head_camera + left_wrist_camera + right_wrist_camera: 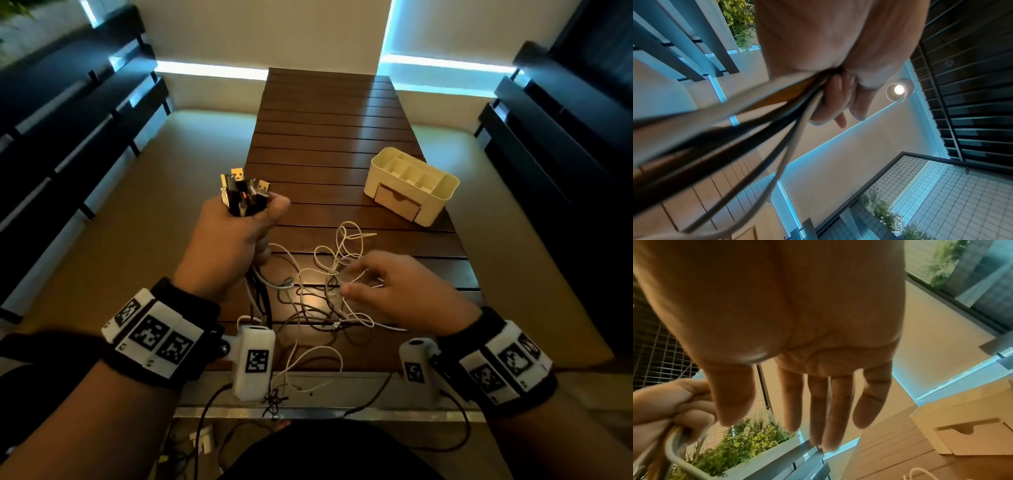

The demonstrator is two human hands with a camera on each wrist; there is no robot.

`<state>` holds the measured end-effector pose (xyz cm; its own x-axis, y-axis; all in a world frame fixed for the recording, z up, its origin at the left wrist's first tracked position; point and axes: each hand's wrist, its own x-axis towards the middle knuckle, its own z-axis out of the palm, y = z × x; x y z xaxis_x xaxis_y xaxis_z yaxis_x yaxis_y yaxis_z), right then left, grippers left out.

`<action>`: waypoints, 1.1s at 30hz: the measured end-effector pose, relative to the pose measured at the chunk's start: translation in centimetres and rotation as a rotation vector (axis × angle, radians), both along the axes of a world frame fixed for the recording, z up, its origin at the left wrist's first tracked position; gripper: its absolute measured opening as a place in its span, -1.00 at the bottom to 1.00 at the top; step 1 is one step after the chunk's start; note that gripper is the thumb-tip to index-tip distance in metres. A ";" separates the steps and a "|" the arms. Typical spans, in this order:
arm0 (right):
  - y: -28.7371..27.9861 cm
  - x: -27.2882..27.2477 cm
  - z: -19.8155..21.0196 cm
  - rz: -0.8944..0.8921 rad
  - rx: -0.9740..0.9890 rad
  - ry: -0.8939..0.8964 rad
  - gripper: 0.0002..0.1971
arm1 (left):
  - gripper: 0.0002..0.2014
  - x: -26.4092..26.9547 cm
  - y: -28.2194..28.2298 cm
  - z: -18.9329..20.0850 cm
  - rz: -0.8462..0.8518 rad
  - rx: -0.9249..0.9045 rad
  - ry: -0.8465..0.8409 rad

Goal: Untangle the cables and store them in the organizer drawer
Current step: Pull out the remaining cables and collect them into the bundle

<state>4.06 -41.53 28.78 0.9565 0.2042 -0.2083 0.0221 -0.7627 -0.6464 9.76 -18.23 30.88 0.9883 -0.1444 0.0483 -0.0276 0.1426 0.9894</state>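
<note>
Several plugs (244, 192) fisted in left hand (226, 246), right hand (797, 337) wrist view shows straight fingers (818, 410)

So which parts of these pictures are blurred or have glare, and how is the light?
Head view: dim and warm, a glare spot on the table among the cables, edges bent by the wide lens. Left wrist view: the cables in the left hand are smeared, a lamp glares. Right wrist view: the right hand is soft at the fingertips.

dim warm scene, lamp (899, 89) glare, edges warped, near cables (748, 123) blurred.
</note>
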 end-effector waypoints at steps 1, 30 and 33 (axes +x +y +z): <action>0.1 0.4 -0.2 -0.016 0.042 -0.003 -0.39 | -0.73 -0.2 0.0 0.4 -0.010 -0.011 0.004; 1.7 4.1 -8.4 0.142 0.466 0.466 -0.67 | -0.63 -0.7 -0.1 -0.1 0.044 -0.143 0.075; 0.1 5.5 -10.1 -0.109 0.467 0.305 -0.82 | -0.76 -1.0 -0.2 -1.1 0.027 -0.140 0.108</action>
<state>9.54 -41.43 18.71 0.8877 0.2449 -0.3900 -0.2814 -0.3820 -0.8803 8.71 -18.47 29.80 0.9924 -0.1166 -0.0404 0.0719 0.2802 0.9572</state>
